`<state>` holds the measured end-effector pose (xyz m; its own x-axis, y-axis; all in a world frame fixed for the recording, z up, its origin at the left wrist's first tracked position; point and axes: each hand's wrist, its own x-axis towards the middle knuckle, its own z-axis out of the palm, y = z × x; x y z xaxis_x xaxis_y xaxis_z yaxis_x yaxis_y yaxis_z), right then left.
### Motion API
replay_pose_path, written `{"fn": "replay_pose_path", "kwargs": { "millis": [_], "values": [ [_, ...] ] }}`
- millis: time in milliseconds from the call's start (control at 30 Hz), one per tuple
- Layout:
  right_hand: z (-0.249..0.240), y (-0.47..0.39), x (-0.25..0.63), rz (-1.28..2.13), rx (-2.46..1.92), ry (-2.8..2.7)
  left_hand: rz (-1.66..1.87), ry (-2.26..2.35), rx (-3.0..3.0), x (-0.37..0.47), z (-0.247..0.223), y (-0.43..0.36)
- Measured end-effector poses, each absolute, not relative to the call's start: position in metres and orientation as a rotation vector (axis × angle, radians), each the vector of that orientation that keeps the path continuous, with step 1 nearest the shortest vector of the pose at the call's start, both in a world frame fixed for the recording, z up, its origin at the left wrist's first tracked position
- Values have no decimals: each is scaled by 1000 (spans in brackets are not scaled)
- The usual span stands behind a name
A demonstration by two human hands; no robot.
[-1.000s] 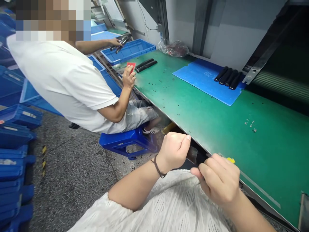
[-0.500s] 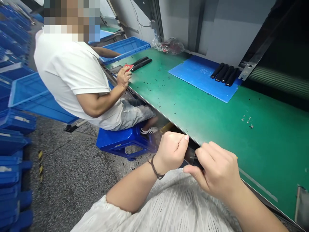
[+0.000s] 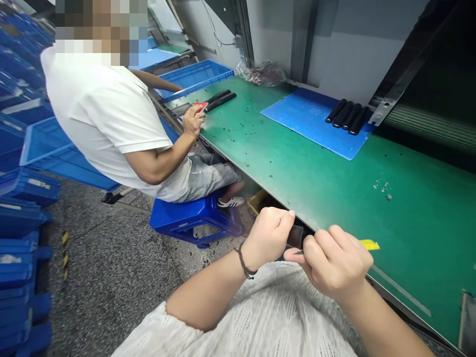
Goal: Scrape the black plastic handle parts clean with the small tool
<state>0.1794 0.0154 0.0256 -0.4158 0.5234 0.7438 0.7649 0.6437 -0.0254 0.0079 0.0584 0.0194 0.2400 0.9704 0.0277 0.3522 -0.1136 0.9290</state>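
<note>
Nearest the camera, both of the person's hands meet just off the near edge of the green bench (image 3: pixel 334 198), above a white knit lap. The left hand (image 3: pixel 268 237), with a dark cord round its wrist, is clenched around one end of a small dark piece (image 3: pixel 296 236), thumb pressed on top. The right hand (image 3: pixel 336 262) is curled tight around a yellow-handled tool (image 3: pixel 369 244); only the yellow end shows, sticking out past the knuckles over the bench's near edge, and the working end is hidden where the hands meet at the dark piece. What the dark piece is cannot be told, since most of it lies inside the two grips.

Farther in, the bench top carries scattered dark specks and a few pale flecks towards its right side. Beyond them, against the far edge, lies a blue mat (image 3: pixel 308 119) with four black handles (image 3: pixel 347 117) side by side, touching one another, at its right end.

To the left, a co-worker in a white shirt sits on a blue stool (image 3: pixel 186 223) at the same near edge; that person's hand (image 3: pixel 193 121) holds a red card (image 3: pixel 201 104) on the bench, just beside two more black handles (image 3: pixel 221 99). At the far left corner stands a blue crate (image 3: pixel 197 77), and a crumpled clear bag (image 3: pixel 264 74) lies by the far edge.
</note>
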Motion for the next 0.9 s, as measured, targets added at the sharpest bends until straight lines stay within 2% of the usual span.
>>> {"fn": "replay_pose_path", "kwargs": {
  "millis": [167, 267, 533, 900],
  "values": [
    [34, 8, 181, 95, -1034, -2052, 1032, 1174, 1682, 4, 15, 59],
    [45, 3, 178, 208, -1174, -2073, 1145, 1175, 1879, 0, 16, 57],
    [53, 2, 173, 90, -1262, -2134, 1295, 1208, 2169, 0, 24, 54],
    [43, -6, 169, -143, -1139, -2086, 1331, 1231, 2007, 8, 19, 52]
  ]
}}
